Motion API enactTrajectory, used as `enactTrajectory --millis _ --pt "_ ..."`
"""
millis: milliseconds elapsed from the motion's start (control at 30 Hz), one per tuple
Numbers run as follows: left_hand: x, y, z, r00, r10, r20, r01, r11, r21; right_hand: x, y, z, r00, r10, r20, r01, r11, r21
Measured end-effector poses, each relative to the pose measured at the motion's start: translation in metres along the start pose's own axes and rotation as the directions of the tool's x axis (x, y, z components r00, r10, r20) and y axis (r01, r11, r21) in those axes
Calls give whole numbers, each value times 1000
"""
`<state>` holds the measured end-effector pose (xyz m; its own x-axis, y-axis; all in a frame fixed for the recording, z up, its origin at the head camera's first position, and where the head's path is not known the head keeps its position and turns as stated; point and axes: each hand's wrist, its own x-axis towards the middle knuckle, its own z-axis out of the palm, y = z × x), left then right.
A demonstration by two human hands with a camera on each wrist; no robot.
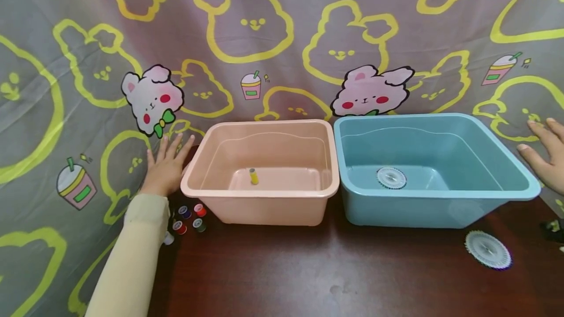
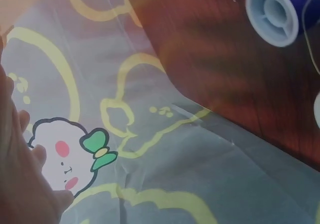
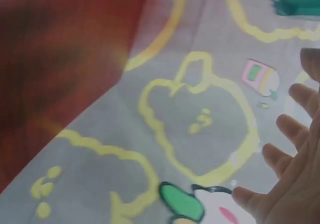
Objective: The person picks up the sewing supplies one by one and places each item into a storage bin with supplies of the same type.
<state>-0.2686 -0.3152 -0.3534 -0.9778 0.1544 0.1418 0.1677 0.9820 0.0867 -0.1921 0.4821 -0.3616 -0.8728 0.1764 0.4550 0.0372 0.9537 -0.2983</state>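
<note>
My left hand [image 1: 164, 172] is beside the left end of the pink basin [image 1: 264, 208], its fingers straight and spread, holding nothing. To the right of the blue basin [image 1: 410, 212], my right hand [image 1: 548, 155] also has its fingers extended and holds nothing. A small yellow thread spool [image 1: 253, 176] stands in the pink basin. On the floor of the blue one lies a round wheel of pins [image 1: 391, 178]. Several thread spools [image 1: 199, 225] stand by my left forearm; a blue spool [image 2: 272, 14] shows large in the left wrist view.
A second pin wheel [image 1: 488, 250] lies on the dark wooden table [image 1: 282, 273] in front of the blue basin. Some small dark item [image 1: 552, 230] sits at the right edge. Patterned grey cloth [image 1: 282, 28] hangs behind the basins, which stand side by side.
</note>
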Motion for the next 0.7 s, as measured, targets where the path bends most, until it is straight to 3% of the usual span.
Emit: enactTrajectory --millis 267,533,700 --pt "-3 1 -4 997 -34 -68 33 999 -24 -1 -34 -18 994 -49 -99 55 997 56" --pt "-5 3 -4 990 -43 -135 38 999 -35 -8 -93 -33 967 -176 -183 202 970 136" --pt "-6 3 -5 984 -44 -175 33 997 -66 -14 -121 -37 955 -240 -172 271 944 186"
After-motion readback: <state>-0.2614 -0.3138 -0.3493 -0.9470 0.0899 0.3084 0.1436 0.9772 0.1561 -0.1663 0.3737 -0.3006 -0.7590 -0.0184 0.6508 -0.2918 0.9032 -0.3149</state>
